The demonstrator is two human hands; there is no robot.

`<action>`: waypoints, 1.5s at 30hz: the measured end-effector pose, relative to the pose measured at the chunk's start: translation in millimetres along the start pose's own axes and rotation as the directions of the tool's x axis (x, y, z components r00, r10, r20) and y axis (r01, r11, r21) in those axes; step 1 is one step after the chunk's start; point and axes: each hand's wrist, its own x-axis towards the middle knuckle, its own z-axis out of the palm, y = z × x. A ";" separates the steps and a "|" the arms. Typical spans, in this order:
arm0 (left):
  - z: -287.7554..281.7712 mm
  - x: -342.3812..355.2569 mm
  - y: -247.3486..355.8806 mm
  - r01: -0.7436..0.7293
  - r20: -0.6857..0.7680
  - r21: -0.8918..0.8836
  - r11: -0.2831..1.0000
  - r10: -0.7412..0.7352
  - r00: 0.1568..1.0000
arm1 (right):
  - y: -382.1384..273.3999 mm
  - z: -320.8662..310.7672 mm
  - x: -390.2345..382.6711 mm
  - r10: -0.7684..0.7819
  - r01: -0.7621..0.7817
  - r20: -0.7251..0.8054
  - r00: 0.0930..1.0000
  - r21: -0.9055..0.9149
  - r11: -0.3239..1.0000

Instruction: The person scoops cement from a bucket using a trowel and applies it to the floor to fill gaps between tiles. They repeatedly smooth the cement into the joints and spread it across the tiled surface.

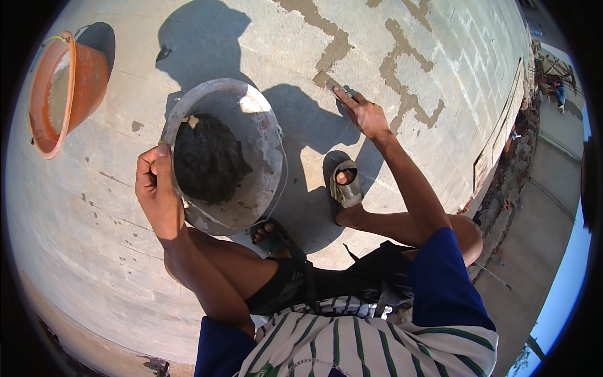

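My left hand (161, 188) grips the near-left rim of a grey bucket (259, 169), thumb on top and fingers curled. Dark wet mortar (210, 160) lies inside it, and a thin wire handle hangs down its right side. My right hand (366, 115) reaches forward, closed on a small trowel (349, 92) that is mostly hidden by the fingers. The trowel is low over the grey block surface, at the near end of a wet mortar strip (337, 47). My index finger stretches along the tool toward that strip.
An orange bucket (90, 78) with pale residue inside stands at the far left. Another branching mortar strip (402, 88) runs right of my hand. My sandalled feet (345, 182) are beside the grey bucket. Rubble (502, 195) lines the surface's right edge; a person (556, 91) is beyond it.
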 end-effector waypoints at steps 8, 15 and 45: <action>2.2 -0.4 2.9 0.009 -0.007 -0.008 1.000 -0.010 1.000 | 10.3 -3.3 -11.8 0.031 -0.030 -0.002 1.000 0.158 0.987; 2.6 -4.6 3.3 0.013 0.002 0.032 0.999 -0.014 1.000 | -12.2 -17.3 27.3 0.264 -0.220 -0.074 0.962 0.365 0.905; 17.7 -7.6 8.9 -0.065 0.010 0.170 0.983 0.064 0.998 | -121.6 17.6 -34.7 0.654 -0.605 0.102 0.750 0.508 0.613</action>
